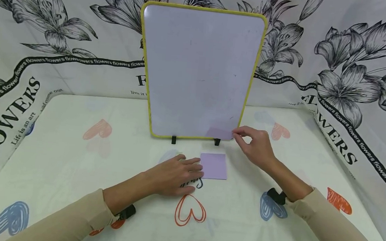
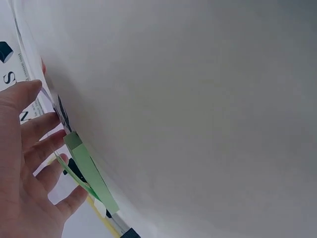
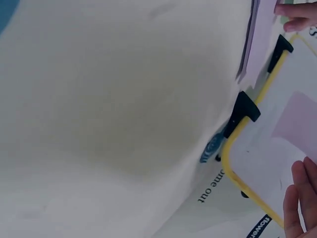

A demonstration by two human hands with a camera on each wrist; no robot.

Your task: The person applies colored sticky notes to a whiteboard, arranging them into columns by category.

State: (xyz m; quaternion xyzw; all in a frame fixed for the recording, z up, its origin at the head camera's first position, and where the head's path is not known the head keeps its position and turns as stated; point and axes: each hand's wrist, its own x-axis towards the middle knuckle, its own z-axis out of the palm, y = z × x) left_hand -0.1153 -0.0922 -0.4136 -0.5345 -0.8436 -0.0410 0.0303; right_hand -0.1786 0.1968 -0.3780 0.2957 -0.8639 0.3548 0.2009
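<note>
My left hand [image 1: 176, 176] rests low over the table with its fingers spread, fingertips at the left edge of a purple sticky note pad [image 1: 214, 166]. In the left wrist view, a green sticky note pad [image 2: 89, 171] lies by those fingers; the hand hides it from the head view. My right hand [image 1: 256, 145] pinches with thumb and forefinger at the lower right corner of a whiteboard [image 1: 197, 75]. A thin purple sticky note [image 3: 299, 124], pale and slightly curved, seems to hang from these fingertips before the board; its held edge is partly hidden.
The yellow-framed whiteboard stands on two black feet [image 1: 173, 140] at the back of the table. A white cloth [image 1: 71, 171] printed with hearts covers the tabletop. Behind it rises a flower-printed backdrop [image 1: 90, 77]. Both wrists carry small black cameras [image 1: 276, 196].
</note>
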